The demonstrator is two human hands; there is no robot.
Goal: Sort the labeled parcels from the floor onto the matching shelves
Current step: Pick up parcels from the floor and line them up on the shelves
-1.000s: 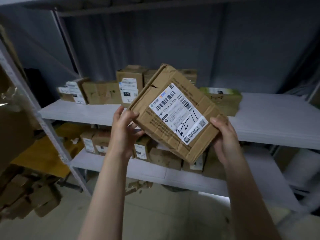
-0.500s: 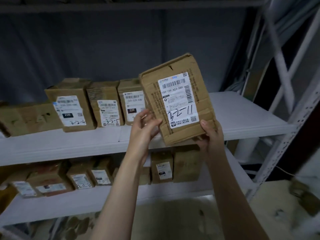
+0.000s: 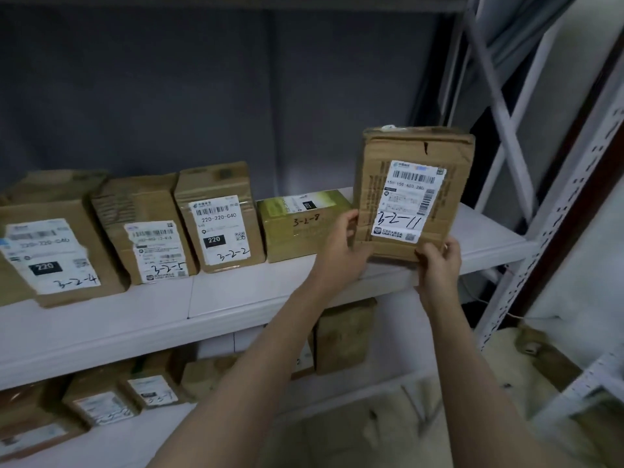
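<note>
Upright at the shelf (image 3: 486,243), just beside the green parcel (image 3: 300,231), the parcel (image 3: 415,197) (marked 3-2-11) is clasped at its lower edges by left grip (image 3: 341,251) and right grip (image 3: 439,261), bare board stretching right.

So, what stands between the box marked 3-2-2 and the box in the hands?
A green box marked 3-2-8, in the head view, partly hidden by the left hand that grips the held box.

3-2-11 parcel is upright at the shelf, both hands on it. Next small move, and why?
Probably lower the 3-2-11 parcel onto the bare shelf end right of the green 3-2-8 box. The left hand and right hand hold its lower edges, and the row's marks all start 3-2.
</note>
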